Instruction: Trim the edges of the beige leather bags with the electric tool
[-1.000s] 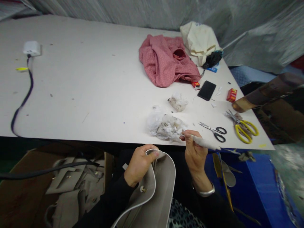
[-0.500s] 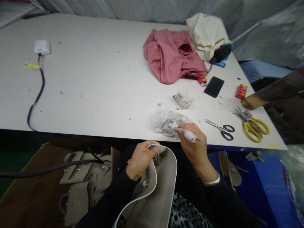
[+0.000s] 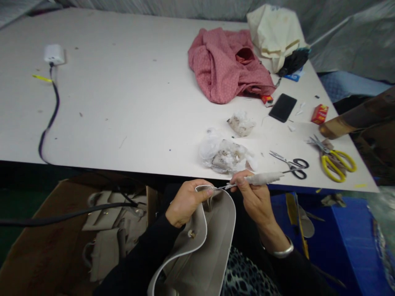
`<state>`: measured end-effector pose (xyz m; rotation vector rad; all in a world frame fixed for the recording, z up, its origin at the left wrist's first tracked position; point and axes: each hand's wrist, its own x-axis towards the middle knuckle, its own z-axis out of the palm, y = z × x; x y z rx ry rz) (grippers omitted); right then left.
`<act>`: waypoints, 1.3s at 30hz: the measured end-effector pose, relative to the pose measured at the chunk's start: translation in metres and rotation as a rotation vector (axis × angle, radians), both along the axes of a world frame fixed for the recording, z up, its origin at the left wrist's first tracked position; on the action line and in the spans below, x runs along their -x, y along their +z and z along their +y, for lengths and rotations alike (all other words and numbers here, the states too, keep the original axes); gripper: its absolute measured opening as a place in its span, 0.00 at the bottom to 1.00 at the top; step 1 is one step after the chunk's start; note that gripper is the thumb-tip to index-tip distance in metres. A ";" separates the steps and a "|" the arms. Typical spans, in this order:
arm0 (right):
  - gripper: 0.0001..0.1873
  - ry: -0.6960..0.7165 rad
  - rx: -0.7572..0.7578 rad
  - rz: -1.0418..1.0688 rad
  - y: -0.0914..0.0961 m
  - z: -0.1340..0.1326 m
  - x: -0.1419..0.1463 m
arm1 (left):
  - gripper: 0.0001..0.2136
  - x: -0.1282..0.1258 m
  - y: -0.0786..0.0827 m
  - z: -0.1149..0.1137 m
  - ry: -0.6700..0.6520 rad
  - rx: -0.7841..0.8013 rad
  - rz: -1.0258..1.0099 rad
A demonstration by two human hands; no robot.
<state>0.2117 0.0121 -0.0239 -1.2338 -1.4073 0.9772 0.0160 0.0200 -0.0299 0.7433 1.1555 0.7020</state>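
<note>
A grey-beige bag [image 3: 212, 242], its mouth facing up, rests against my lap. My left hand [image 3: 187, 202] pinches the bag's top edge near the corner. In my right hand [image 3: 253, 197] is a thin tool [image 3: 264, 178] with a white-wrapped handle, metal showing at both ends. Its tip meets or nearly meets the bag's edge beside my left fingertips. Just beyond the hands, on the table, sits a crumpled clear plastic bag [image 3: 226, 155] with stained whitish stuff in it. A smaller stained whitish lump [image 3: 241, 124] lies behind it.
Black-handled scissors [image 3: 291, 164], yellow-handled scissors [image 3: 335, 159] and a phone [image 3: 283, 107] lie to the right on the white table [image 3: 123, 82]. Pink cloth [image 3: 222, 65] is piled behind. A cardboard box [image 3: 40, 242] of similar bags stands lower left, below a black cable [image 3: 74, 213].
My right hand has drawn the tool back from the plastic bag and brought its tip to the beige bag's edge. My left hand keeps its pinch.
</note>
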 end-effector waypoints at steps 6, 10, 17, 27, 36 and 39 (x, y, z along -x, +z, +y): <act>0.14 0.058 0.019 -0.013 -0.003 0.001 -0.004 | 0.14 0.000 0.001 -0.001 -0.025 0.011 -0.011; 0.15 0.108 0.044 -0.058 -0.005 0.004 -0.005 | 0.13 -0.002 0.001 -0.002 -0.043 -0.017 0.006; 0.22 0.215 0.141 -0.103 -0.002 0.025 0.001 | 0.11 -0.006 -0.003 -0.002 -0.073 -0.072 0.031; 0.10 0.549 -0.338 -0.474 0.017 -0.007 -0.021 | 0.11 0.001 -0.009 -0.002 -0.018 0.028 -0.061; 0.12 -0.087 -0.051 0.063 0.004 -0.042 -0.011 | 0.08 -0.005 -0.006 -0.013 -0.044 -0.146 0.111; 0.09 -0.149 0.022 0.102 -0.002 -0.052 0.000 | 0.06 -0.006 0.000 -0.020 -0.060 -0.243 0.226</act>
